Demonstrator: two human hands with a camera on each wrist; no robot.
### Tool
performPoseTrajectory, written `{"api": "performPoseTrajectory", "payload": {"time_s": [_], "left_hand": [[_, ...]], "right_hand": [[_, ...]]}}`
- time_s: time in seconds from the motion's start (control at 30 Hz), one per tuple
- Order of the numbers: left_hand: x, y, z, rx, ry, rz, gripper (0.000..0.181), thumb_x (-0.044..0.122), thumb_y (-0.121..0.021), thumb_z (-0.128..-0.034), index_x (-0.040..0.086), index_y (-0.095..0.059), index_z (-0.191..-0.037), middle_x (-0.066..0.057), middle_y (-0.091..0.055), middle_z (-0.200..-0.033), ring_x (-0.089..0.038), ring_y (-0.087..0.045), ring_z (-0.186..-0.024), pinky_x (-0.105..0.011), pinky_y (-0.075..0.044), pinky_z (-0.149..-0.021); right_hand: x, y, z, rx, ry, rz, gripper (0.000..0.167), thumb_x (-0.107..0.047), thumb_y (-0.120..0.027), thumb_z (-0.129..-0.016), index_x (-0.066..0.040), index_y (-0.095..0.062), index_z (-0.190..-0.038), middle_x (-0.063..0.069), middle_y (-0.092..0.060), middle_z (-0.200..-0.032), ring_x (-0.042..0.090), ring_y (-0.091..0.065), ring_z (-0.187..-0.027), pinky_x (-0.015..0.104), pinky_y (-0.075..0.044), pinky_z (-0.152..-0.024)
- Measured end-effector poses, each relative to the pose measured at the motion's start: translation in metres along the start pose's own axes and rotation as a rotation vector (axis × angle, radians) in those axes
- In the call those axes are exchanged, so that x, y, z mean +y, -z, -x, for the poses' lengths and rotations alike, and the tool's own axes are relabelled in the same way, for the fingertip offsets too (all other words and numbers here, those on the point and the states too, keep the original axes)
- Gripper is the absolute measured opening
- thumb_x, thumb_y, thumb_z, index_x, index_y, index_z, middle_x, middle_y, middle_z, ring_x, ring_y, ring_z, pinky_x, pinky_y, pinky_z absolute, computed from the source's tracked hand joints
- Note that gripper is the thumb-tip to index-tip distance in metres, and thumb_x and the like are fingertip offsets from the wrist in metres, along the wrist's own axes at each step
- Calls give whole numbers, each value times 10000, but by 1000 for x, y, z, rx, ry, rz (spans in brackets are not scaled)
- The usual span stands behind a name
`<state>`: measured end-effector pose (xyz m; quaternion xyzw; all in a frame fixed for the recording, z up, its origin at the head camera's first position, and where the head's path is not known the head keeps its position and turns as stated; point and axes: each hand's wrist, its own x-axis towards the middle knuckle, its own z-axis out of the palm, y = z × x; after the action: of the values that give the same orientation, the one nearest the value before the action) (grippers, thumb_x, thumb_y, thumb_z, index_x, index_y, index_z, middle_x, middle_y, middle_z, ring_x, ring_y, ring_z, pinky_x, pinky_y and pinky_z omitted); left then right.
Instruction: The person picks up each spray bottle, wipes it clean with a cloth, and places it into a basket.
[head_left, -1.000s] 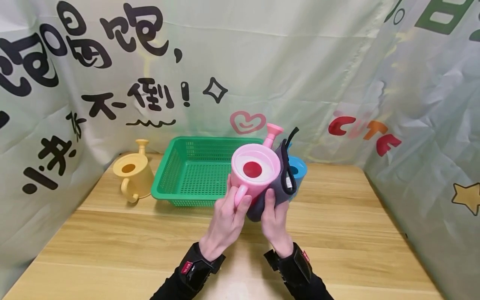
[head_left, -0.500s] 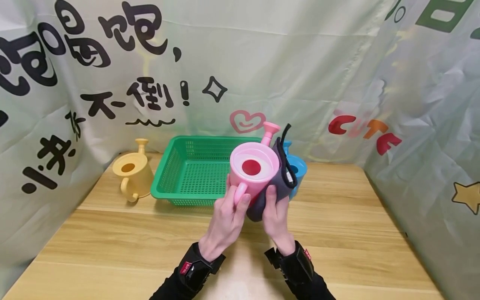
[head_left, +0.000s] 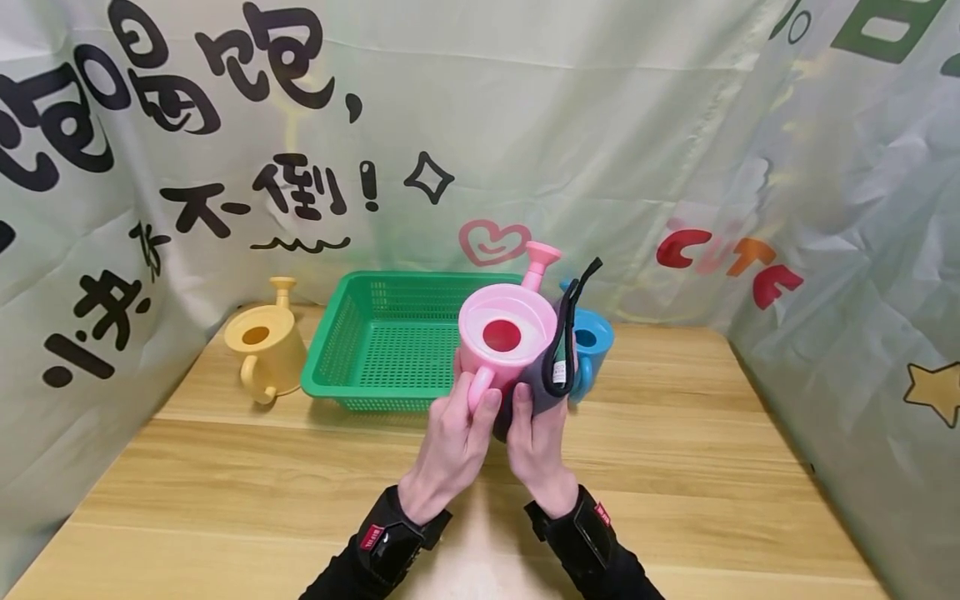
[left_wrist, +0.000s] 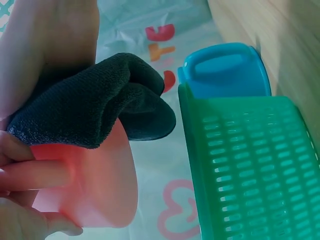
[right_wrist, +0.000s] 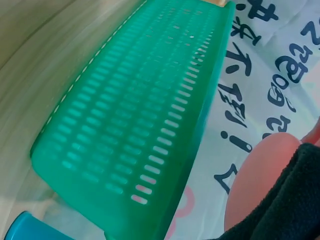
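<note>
Head view: left hand [head_left: 450, 442] has its grip on the pink plastic watering can [head_left: 501, 363] at the handle; right hand [head_left: 542, 450] holds a dark grey plush cloth with black edging [head_left: 537, 393] against the can's right flank. Can and cloth are held up over the wooden worktop [head_left: 675, 467], before the right part of the green perforated plastic basket [head_left: 375, 392]. Looks to me like wiping in mid-course; how much surface is done, I cannot tell. Pink can not yet set down. Yellow plastic watering can [head_left: 279, 360] and blue plastic watering can [head_left: 596, 346] stand outside the basket, left and right of it, no hand on either; wiped or not, no sign.

Room: open wood in front of the basket and rightward. Tight: basket's right end and blue can lie just beyond the hands; printed fabric backdrop [head_left: 600, 125] close behind.
</note>
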<state>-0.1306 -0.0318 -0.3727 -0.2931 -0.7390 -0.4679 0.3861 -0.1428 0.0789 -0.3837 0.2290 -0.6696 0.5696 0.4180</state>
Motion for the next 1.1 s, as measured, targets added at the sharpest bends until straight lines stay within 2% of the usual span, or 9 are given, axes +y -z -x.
{"api": "performPoseTrajectory", "payload": {"time_s": [0.1, 0.2, 0.33, 0.43, 0.6, 0.77, 0.87, 0.93, 1.1], "left_hand": [[0, 0, -1, -13, 13, 1, 435, 376, -352, -1090, 29, -470, -856, -9, -355, -674, -31, -361, -571, -146, -412, -564], [1, 0, -1, -27, 26, 7, 441, 381, -349, -1089, 29, -458, -847, -6, -337, -653, -24, -325, -553, -251, -555, -898], [0, 2, -1, -34, 26, 21, 428, 369, -359, -1090, 36, -447, -836, -12, -360, -634, -37, -349, -521, -419, -338, -1205], [0, 2, -1, -39, 26, 18, 426, 372, -359, -1090, 38, -453, -843, -20, -393, -639, -59, -402, -529, -400, -371, -1190], [-1, 1, -2, -34, -1, -5, 444, 378, -339, -1091, 23, -471, -859, -30, -385, -669, -50, -381, -541, -304, -576, -873], [0, 0, -1, -26, -17, -19, 446, 372, -324, -1094, 23, -467, -856, -30, -373, -688, -53, -375, -576, -186, -437, -571], [1, 0, -1, -39, -1, -15, 440, 374, -322, -1094, 30, -457, -854, -26, -368, -682, -63, -385, -579, -303, -573, -854], [2, 0, -1, -47, 12, -3, 430, 364, -328, -1094, 32, -453, -852, -25, -365, -671, -66, -380, -562, -428, -492, -1078], [2, 1, -1, -51, 45, 15, 435, 376, -343, -1088, 28, -449, -849, -25, -372, -650, -64, -377, -537, -482, -341, -1195]], "right_hand": [[2, 1, 0, -4, -1, 1, 481, -32, -486, -1015, 144, -311, -1427, 359, -458, -1341, 115, -470, -1316, 247, -349, -1170], [3, 6, -4, -30, -46, -44, 420, -76, -453, -1047, 134, -370, -1401, 331, -517, -1301, 81, -507, -1265, 220, -377, -1134], [1, 15, -11, -76, -163, -129, 407, -156, -365, -1092, 114, -415, -1393, 87, -593, -1287, 43, -537, -1212, 180, -397, -1087], [-1, 18, -13, -90, -210, -156, 441, -202, -339, -1103, 124, -409, -1391, -36, -578, -1288, 34, -540, -1203, 169, -401, -1074], [2, 10, -7, -49, -82, -99, 440, -186, -407, -1084, 126, -395, -1394, 268, -555, -1291, 66, -528, -1247, 213, -395, -1112], [8, 0, 0, -6, 83, -4, 500, -131, -459, -1058, 154, -300, -1437, 359, -469, -1333, 108, -478, -1332, 246, -357, -1170], [10, 1, 0, -8, 78, 1, 512, -140, -462, -1057, 152, -291, -1440, 375, -460, -1328, 107, -476, -1328, 245, -359, -1169], [8, 4, -3, -26, 26, -17, 468, -133, -450, -1061, 136, -331, -1424, 351, -493, -1308, 82, -495, -1288, 224, -377, -1142], [5, 17, -12, -88, -160, -91, 401, -160, -386, -1088, 119, -426, -1372, 89, -589, -1273, 20, -534, -1190, 167, -405, -1072]]}}
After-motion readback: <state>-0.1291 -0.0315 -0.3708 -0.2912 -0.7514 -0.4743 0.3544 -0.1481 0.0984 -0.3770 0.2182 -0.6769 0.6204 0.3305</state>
